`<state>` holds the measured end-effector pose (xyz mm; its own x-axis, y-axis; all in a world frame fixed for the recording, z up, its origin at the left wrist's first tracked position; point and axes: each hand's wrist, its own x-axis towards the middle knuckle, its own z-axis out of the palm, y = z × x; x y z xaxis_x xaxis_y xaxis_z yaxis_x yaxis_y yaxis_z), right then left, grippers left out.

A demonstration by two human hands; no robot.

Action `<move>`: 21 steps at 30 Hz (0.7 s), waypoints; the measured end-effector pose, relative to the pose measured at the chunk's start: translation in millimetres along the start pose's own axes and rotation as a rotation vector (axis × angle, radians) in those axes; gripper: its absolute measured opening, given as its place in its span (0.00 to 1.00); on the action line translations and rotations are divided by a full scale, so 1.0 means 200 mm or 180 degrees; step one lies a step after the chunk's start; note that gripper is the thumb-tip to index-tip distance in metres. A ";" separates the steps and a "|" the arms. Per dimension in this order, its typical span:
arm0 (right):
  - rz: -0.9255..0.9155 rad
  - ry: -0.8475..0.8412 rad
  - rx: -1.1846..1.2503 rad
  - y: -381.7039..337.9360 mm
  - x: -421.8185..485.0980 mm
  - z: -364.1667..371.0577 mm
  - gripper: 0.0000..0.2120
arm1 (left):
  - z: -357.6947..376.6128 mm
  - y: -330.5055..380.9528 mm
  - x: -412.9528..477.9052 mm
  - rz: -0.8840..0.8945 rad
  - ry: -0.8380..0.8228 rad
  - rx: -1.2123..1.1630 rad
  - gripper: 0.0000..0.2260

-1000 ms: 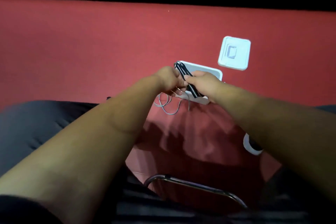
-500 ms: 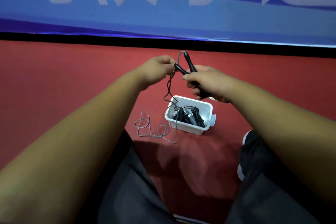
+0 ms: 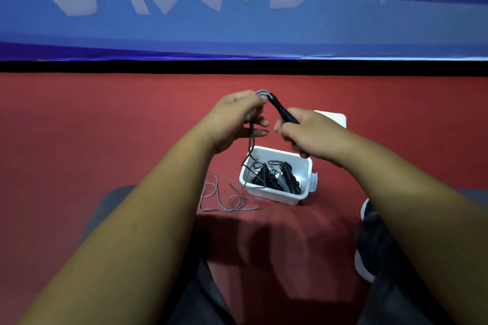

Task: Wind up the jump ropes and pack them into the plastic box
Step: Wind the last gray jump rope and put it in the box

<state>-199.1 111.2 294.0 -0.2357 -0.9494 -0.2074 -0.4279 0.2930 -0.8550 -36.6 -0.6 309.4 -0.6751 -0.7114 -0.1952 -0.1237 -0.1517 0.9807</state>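
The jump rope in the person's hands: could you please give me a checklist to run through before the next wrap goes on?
1. Right hand grips the black handle: ok.
2. Left hand pinches the grey cord at the handle's tip: ok.
3. Both handles held together: cannot tell; only one black shaft shows.
4. Slack gathered off the floor: not ok; loose loops lie left of the plastic box.
5. Box open: ok; its lid lies behind the right hand.
6. Room in the box: ok; the wound ropes seem to fill only part.
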 end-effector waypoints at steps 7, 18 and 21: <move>-0.0020 0.0228 -0.0262 0.08 0.12 -0.08 0.08 | 0.01 0.03 0.11 0.0053 -0.0232 -0.0393 0.10; -0.0022 0.0683 -0.0280 0.14 0.14 -0.11 0.20 | 0.03 0.01 0.19 0.0123 -0.0078 -0.0420 0.13; 0.0041 0.0752 -0.0076 0.12 0.12 -0.12 0.22 | 0.00 0.03 0.18 0.0132 -0.0320 -0.0003 0.12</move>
<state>-235.5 97.2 279.0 -0.4377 -0.8937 -0.0988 -0.4433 0.3101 -0.8410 -61.2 -27.2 308.5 -0.7492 -0.6447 -0.1521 -0.0935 -0.1243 0.9878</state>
